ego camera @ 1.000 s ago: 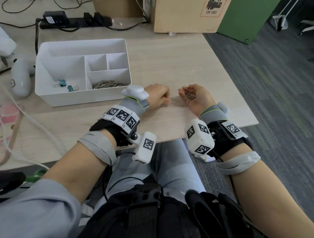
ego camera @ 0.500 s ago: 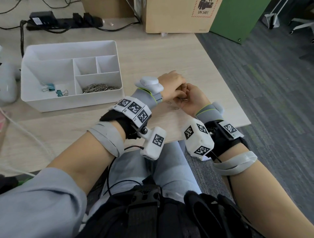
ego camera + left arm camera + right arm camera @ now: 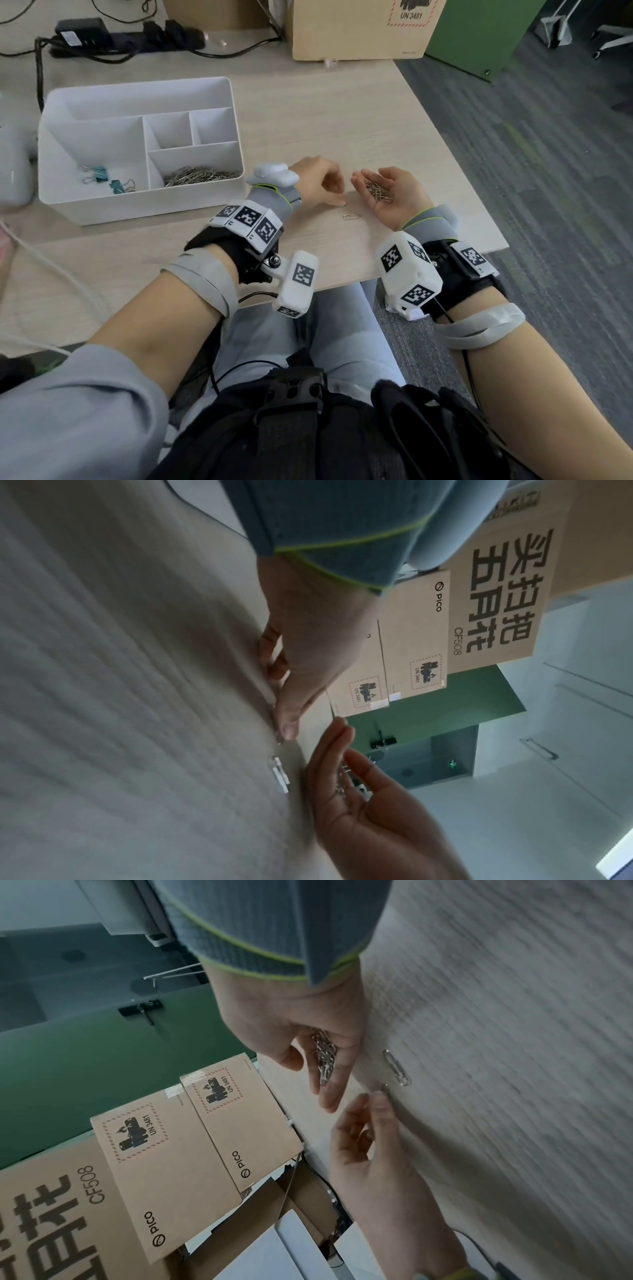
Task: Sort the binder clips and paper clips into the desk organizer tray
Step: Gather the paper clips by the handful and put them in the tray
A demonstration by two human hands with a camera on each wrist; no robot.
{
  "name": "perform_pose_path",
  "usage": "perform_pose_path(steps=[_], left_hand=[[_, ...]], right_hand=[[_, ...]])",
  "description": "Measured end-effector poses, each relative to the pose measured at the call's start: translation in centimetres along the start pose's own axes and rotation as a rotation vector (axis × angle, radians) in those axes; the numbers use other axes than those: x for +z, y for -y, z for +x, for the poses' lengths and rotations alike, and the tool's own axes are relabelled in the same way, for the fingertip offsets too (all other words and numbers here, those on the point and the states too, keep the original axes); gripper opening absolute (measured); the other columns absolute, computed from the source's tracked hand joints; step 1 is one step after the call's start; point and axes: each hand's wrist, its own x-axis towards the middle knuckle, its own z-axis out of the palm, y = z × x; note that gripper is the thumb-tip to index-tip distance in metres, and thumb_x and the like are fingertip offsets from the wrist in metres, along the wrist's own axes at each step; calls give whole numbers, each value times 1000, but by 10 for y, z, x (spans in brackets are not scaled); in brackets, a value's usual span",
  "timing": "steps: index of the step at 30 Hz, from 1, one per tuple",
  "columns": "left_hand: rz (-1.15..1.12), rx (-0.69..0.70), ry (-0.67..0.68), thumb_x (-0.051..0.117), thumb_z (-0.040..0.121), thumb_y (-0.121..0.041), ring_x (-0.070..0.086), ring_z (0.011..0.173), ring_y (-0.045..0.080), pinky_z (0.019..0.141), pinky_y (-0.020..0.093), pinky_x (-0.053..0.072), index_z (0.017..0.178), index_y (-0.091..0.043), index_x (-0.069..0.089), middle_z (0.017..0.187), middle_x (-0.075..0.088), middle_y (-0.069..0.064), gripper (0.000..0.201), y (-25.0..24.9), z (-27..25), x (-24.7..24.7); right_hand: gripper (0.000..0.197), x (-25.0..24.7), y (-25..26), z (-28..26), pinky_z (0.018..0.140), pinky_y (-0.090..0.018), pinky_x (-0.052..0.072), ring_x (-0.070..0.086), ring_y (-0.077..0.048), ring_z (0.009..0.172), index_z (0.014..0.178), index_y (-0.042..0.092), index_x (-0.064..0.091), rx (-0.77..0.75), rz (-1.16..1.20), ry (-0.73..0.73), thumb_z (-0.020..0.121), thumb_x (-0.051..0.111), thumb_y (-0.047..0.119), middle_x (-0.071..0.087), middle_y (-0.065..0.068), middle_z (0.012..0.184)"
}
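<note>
The right hand [image 3: 388,197] lies palm-up and open on the desk [image 3: 308,113], right of the organizer tray [image 3: 137,209], cradling paper clips [image 3: 376,190]. The left hand [image 3: 317,181] pinches one small clip [image 3: 385,1087] against the desk; a loose paper clip [image 3: 352,217] lies just beside it.

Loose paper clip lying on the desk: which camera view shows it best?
The right wrist view: the loose paper clip is large and its loops are clear. The head view shows it small between the hands. In the left wrist view it is a blurred glint.
</note>
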Motion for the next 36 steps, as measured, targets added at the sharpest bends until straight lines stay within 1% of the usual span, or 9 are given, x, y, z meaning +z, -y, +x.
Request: perform_pose_path(steps=[4,9,13,20,23,27,30,33,36], left_hand=[[92,45,44,68,78,-20,57,80,21,77,33,46,87,-10,67,91,67,8,13,-3,-1,2],[76,37,26,67,80,-22,51,80,16,73,25,39,94,-8,66,86,58,1,19,-9,-2,3],[33,57,35,74,73,-23,54,80,15,75,26,43,95,-12,68,84,59,-1,25,-18,-6,7],[124,52,116,69,77,-20,58,75,16,66,26,45,84,-9,72,76,64,1,13,-26,-11,11],[200,85,149,64,81,-17,54,74,16,55,16,33,88,-6,70,81,65,3,15,-29,-13,11],[238,112,187,58,86,-19,52,78,17,62,24,37,94,-4,67,97,70,11,19,-28,-17,9],[221,93,150,56,88,-20,51,82,17,71,25,36,98,-6,65,104,68,10,20,-20,-22,4],[152,82,87,57,88,-21,56,88,22,76,28,40,100,-6,64,105,67,12,21,-12,-27,-9],[59,116,4,59,87,-20,51,81,18,64,19,37,97,-4,65,97,66,13,20,-9,-32,-24]], right_hand=[[24,0,1,-2,50,-27,58,61,-34,75,89,-8,53,-5,-11,6,97,36,7,58,-24,89],[26,-1,3,-3,50,-27,58,60,-33,74,86,-7,53,-18,-6,-5,97,35,7,58,-24,88],[26,-3,4,-4,49,-26,58,60,-32,74,85,-7,54,-18,-15,-14,97,36,8,57,-24,88],[22,-9,3,-5,49,-28,58,60,-35,77,96,-8,52,-35,-3,-10,96,37,6,57,-26,94],[22,-10,2,-7,49,-29,58,60,-35,77,95,-8,53,-31,10,-9,96,37,7,57,-26,97],[24,-9,1,-9,51,-31,59,60,-36,77,89,-8,53,-10,15,-1,97,36,7,58,-26,91],[26,-6,-1,-11,53,-34,59,60,-41,85,86,-8,53,3,17,9,97,34,7,57,-28,90],[28,2,-6,-12,55,-37,58,56,-44,111,84,-9,53,23,6,21,97,34,7,56,-29,94],[28,11,-11,-9,52,-36,58,60,-41,93,89,-10,53,41,-38,39,97,34,8,56,-28,92]])
